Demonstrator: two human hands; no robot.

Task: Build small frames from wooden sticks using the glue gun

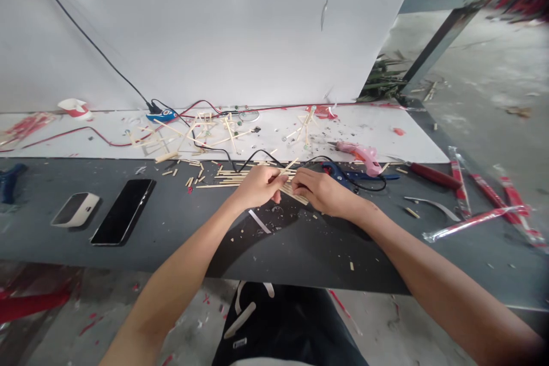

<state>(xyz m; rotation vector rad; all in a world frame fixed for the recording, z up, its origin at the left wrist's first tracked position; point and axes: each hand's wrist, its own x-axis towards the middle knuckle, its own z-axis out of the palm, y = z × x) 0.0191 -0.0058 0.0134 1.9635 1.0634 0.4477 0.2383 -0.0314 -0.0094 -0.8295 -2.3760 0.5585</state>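
My left hand point(261, 186) is closed, its thumb and forefinger pinching a thin wooden stick point(290, 166) that slants up to the right. Close beside it, my right hand point(319, 190) is curled with fingers pressed together; whatever it grips is hidden. Beneath and behind both hands lies a loose pile of wooden sticks point(231, 176) on the dark table point(180, 257). A small white strip point(259, 221) lies in front of my left hand, among tiny scraps. Just beyond my right hand are a blue-handled tool point(337, 172) and a pink glue gun point(362, 155).
Stick frames point(206, 128) and another stick structure point(307, 124) stand on the white board behind. Black cable runs from a blue power strip point(162, 115). Left are a phone point(123, 211) and small white device point(77, 210); right, a red-handled tool point(437, 175) and red-wrapped packets point(476, 223).
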